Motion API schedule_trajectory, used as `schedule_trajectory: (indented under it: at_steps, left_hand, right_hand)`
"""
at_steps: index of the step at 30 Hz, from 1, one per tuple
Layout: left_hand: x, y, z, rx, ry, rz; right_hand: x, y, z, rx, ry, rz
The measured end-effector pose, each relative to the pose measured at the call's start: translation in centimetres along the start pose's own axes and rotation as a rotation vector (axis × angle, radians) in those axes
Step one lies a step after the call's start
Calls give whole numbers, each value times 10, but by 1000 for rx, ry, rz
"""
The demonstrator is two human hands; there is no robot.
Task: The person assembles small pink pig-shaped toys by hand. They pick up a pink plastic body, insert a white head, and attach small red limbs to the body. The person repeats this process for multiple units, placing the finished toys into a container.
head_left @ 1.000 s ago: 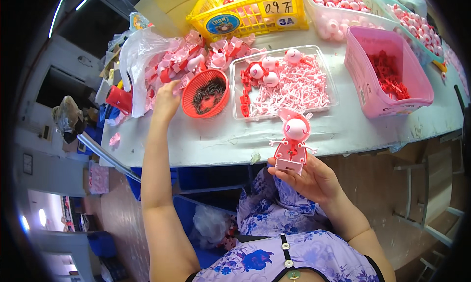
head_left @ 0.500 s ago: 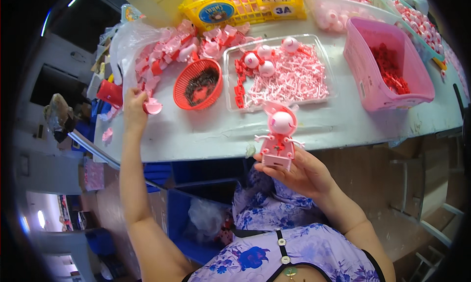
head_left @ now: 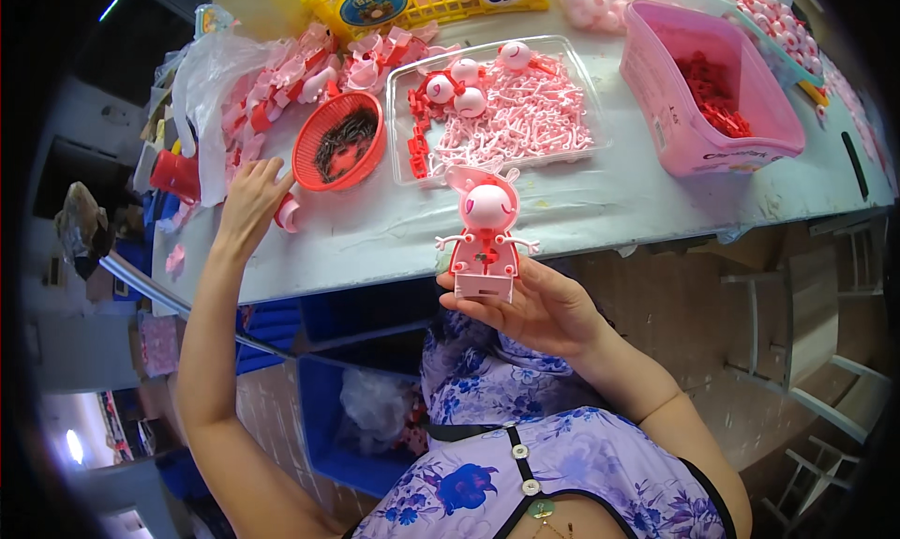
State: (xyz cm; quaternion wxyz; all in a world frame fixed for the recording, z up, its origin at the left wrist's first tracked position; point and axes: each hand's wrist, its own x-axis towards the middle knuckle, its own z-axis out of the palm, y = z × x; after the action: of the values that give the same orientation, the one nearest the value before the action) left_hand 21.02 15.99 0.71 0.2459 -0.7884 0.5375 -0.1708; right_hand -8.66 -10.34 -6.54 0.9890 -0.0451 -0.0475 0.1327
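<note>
My right hand (head_left: pixel 544 309) grips the base of a pink toy figure (head_left: pixel 485 230), upright above the table's near edge. The figure has a round white-pink head, a pink hood with ears, two thin arms and an open-fronted body with red parts inside. Over the left part of the table, my left hand (head_left: pixel 251 204) is closed round a curved pink-and-red plastic piece (head_left: pixel 288 214). Its fingers partly hide that piece. Just right of this hand stands a red round basket (head_left: pixel 302 171) with small dark pieces, likely screws, and a few red bits.
A clear tray (head_left: pixel 592 80) holds pink arm parts, red pieces and several heads. To its right stands a pink bin (head_left: pixel 670 131) of red parts. Behind are a yellow crate (head_left: pixel 445 5), heaped pink shells (head_left: pixel 277 84) and a plastic bag (head_left: pixel 202 89). A blue bin (head_left: pixel 323 445) sits below.
The whole view has shifted, so the table things appear farther left and up. My left hand has come slightly right and nearer with the curved piece. My right hand still holds the figure.
</note>
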Motion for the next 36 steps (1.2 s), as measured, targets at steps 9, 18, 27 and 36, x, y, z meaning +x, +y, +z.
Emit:
schedule_trajectory:
  at_steps: [9, 18, 27, 36]
  left_hand:
    - [-14, 42, -2, -616, 249, -970]
    - [-28, 108, 4, -770, 408, -1060]
    - [2, 112, -9, -616, 280, -1172]
    - [-11, 119, -2, -589, 392, -1205]
  right_hand:
    - [0, 1, -6, -17, -5, -17]
    - [5, 1, -15, -47, -47, -6]
    - [7, 4, -23, -49, -49, -8]
    - [8, 3, -24, -112, -82, -16]
